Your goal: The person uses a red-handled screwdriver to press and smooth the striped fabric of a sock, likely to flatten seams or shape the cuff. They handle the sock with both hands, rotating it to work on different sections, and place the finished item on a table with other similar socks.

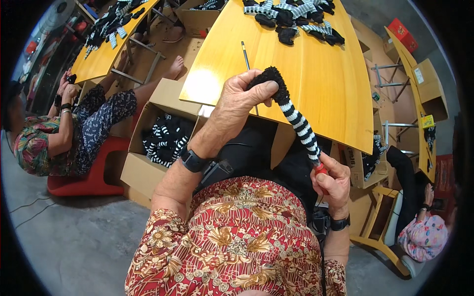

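Note:
My left hand (249,93) pinches the fuzzy black end of a knitted piece (299,124) between thumb and fingers. Below that end the piece is a narrow tube with black and white stripes, slanting down to the right. At its lower tip, my right hand (334,180) is closed around a small red-handled tool (320,168). The tool's working end is hidden at the knit. Both hands are above my lap, by the near edge of the yellow table (217,74).
A pencil-like stick (245,54) and a heap of striped knits (291,17) lie on the table. An open carton (136,170) of striped knits stands at left. One person (59,128) sits at left on a red chair (84,172), another (424,237) at right.

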`<action>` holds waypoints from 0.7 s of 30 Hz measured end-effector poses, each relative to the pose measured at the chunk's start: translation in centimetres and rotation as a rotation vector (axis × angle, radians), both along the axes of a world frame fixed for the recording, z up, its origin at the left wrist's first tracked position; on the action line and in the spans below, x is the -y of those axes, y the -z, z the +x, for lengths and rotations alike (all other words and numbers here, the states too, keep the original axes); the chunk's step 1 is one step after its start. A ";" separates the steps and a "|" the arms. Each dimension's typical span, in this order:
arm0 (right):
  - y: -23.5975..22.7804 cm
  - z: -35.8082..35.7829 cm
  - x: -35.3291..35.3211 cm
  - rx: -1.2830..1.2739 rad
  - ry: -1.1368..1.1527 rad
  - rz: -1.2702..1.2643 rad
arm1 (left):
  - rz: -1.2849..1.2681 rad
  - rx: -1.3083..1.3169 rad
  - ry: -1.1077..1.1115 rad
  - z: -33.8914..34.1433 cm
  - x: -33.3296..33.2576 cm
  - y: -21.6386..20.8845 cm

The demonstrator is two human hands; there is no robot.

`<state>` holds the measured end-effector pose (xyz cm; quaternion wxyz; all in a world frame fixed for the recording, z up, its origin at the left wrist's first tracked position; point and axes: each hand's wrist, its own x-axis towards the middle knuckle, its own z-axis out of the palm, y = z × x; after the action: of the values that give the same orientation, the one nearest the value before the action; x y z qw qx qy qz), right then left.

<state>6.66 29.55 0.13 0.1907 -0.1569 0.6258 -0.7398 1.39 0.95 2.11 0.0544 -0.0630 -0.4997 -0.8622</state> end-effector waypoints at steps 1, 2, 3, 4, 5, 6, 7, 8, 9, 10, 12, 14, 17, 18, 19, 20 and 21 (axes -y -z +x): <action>-0.2 -0.1 -0.3 -0.010 -0.007 0.024 | -0.037 -0.009 0.019 -0.1 0.4 -0.1; -0.5 -0.3 -0.6 -0.019 -0.014 0.047 | -0.074 -0.017 0.037 -0.2 0.7 -0.2; -0.8 -0.4 -0.8 -0.024 -0.023 0.066 | -0.142 -0.010 0.058 -0.3 1.1 -0.3; -1.0 -0.5 -1.0 0.002 -0.032 0.043 | -0.210 -0.003 0.079 -0.5 1.5 -0.6; -1.1 -0.5 -1.2 0.028 -0.041 0.020 | -0.277 0.004 0.099 -0.5 1.7 -1.0; -1.3 -0.7 -1.3 0.051 -0.049 -0.003 | -0.307 0.016 0.113 -0.4 1.7 -1.4; -1.4 -1.0 -1.5 0.081 -0.070 -0.020 | -0.318 0.020 0.145 -0.4 1.7 -1.5; -1.5 -1.3 -1.6 0.110 -0.090 -0.037 | -0.329 0.025 0.177 -0.3 1.8 -1.5; -1.6 -1.4 -1.8 0.139 -0.113 -0.053 | -0.339 0.029 0.208 -0.3 1.8 -1.6; -1.7 -1.3 -1.6 0.164 -0.095 -0.071 | -0.384 0.023 0.210 -0.3 1.8 -1.8; -0.9 -0.4 -1.0 0.126 -0.029 -0.078 | -0.379 0.037 0.223 -0.3 1.8 -1.6; -0.7 0.2 -0.1 0.110 0.034 -0.082 | -0.386 0.024 0.222 -0.4 1.8 -1.5; -1.4 0.5 1.1 0.008 0.061 0.083 | -0.443 -0.020 0.182 -0.2 2.2 -1.8; -1.3 0.8 0.9 -0.193 0.098 0.239 | -0.479 -0.029 0.168 0.0 2.3 -2.0; -1.2 0.8 1.1 -0.299 0.102 0.259 | -0.514 -0.037 0.154 0.2 2.4 -2.1; -1.1 0.7 1.3 -0.406 0.106 0.280 | -0.476 -0.041 0.105 0.4 2.2 -2.4; -1.1 0.8 1.4 -0.514 0.111 0.305 | -0.432 -0.046 0.058 0.7 1.7 -2.7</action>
<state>7.42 28.16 1.23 0.0068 -0.2739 0.7651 -0.5827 2.05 -0.71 4.85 0.0260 -0.1073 -0.6695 -0.7345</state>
